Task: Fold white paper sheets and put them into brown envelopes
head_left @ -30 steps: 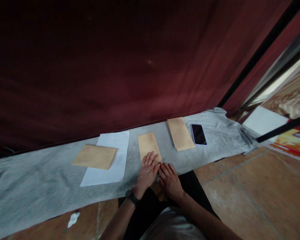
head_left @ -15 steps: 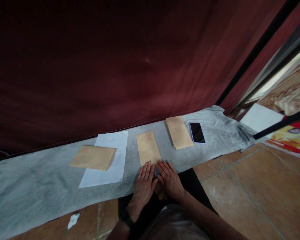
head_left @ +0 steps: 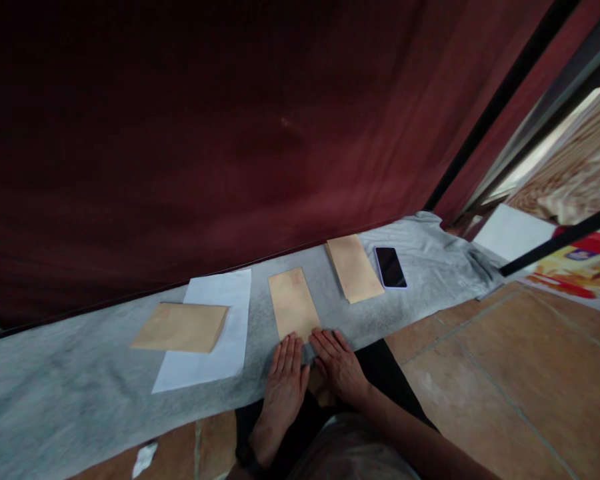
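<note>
A tan envelope point(head_left: 294, 303) lies lengthwise on the grey cloth point(head_left: 100, 347), straight in front of me. My left hand point(head_left: 285, 373) rests flat with its fingertips on the envelope's near left corner. At the near right corner, my right hand point(head_left: 339, 362) lies with its fingers stretched out, fingertips touching the edge. A little grey cloth shows between the two hands. To the left, another tan envelope point(head_left: 183, 327) lies partly over a white sheet of paper point(head_left: 203, 371). Several stacked tan envelopes point(head_left: 356, 269) are on the right, beside a dark-screened phone point(head_left: 391, 267).
Behind the cloth-covered surface hangs a dark red curtain point(head_left: 260, 160). Black bars point(head_left: 500, 107) cross the right side, near a colourful box point(head_left: 575, 267). A white scrap point(head_left: 144, 460) lies on the tiled floor point(head_left: 485, 373).
The view has shifted slightly, so the objects appear a little lower and further left. My hands have parted slightly at the envelope's near edge, and more cloth shows between them.
</note>
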Action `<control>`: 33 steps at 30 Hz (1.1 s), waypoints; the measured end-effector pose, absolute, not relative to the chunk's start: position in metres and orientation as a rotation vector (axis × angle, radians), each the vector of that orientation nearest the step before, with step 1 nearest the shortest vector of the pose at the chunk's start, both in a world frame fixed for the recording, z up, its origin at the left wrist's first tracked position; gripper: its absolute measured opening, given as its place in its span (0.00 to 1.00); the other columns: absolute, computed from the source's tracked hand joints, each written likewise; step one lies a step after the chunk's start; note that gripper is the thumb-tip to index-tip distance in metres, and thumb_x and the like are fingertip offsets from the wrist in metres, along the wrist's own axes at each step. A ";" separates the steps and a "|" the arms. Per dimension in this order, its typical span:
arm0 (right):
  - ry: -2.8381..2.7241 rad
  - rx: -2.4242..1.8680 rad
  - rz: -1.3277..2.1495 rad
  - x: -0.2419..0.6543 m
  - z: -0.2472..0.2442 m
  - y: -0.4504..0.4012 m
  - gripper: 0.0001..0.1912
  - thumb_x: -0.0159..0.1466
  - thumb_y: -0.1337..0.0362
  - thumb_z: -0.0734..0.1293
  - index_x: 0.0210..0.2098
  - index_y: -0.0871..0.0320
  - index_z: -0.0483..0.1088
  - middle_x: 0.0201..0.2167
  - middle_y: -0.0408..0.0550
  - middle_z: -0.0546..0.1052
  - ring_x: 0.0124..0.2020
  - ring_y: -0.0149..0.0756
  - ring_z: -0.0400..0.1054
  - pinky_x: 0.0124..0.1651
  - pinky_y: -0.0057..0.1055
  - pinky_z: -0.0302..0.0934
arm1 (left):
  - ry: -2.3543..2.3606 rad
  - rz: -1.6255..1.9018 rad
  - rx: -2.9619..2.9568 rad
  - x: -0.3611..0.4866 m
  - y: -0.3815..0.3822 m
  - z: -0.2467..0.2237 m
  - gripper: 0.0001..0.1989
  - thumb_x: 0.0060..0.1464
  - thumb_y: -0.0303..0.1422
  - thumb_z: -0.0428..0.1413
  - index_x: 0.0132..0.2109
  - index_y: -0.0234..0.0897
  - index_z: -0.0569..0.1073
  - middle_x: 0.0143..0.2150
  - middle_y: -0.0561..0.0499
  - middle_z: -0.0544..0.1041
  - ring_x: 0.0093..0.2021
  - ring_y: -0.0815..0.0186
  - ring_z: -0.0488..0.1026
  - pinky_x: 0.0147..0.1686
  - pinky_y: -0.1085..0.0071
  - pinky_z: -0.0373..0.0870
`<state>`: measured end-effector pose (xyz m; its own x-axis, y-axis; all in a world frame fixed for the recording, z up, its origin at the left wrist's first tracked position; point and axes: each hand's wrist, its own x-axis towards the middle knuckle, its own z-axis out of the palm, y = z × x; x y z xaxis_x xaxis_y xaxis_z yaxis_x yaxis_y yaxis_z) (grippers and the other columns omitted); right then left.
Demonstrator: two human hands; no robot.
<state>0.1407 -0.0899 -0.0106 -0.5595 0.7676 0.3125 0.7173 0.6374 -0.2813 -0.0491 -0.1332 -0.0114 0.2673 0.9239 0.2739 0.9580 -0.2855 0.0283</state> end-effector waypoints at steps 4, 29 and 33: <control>-2.471 -1.173 0.207 0.140 -0.011 -0.089 0.28 0.72 0.61 0.62 0.70 0.58 0.57 0.69 0.52 0.64 0.69 0.42 0.57 0.73 0.47 0.45 | -1.741 -0.356 -2.456 -0.040 -0.129 -0.010 0.34 0.66 0.32 0.46 0.75 0.31 0.46 0.73 0.40 0.58 0.72 0.56 0.56 0.70 0.55 0.55; -2.470 -1.163 0.205 0.139 -0.011 -0.090 0.29 0.73 0.58 0.61 0.71 0.58 0.56 0.69 0.49 0.64 0.69 0.40 0.57 0.73 0.44 0.47 | -1.858 -0.396 -2.490 -0.043 -0.120 -0.005 0.26 0.68 0.31 0.42 0.70 0.31 0.61 0.70 0.41 0.64 0.71 0.58 0.59 0.67 0.56 0.62; -2.459 -1.151 0.184 0.137 -0.015 -0.090 0.26 0.73 0.59 0.61 0.68 0.58 0.61 0.67 0.50 0.67 0.68 0.42 0.58 0.72 0.45 0.47 | -1.915 -0.387 -2.520 -0.033 -0.086 -0.004 0.26 0.70 0.34 0.41 0.70 0.31 0.60 0.71 0.41 0.62 0.73 0.58 0.56 0.70 0.54 0.57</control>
<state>0.1366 -0.0900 -0.0152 -0.5708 0.7586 0.3142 0.7035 0.6492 -0.2892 -0.0329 -0.0858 -0.0037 0.2497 0.9545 0.1633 0.9429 -0.2780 0.1832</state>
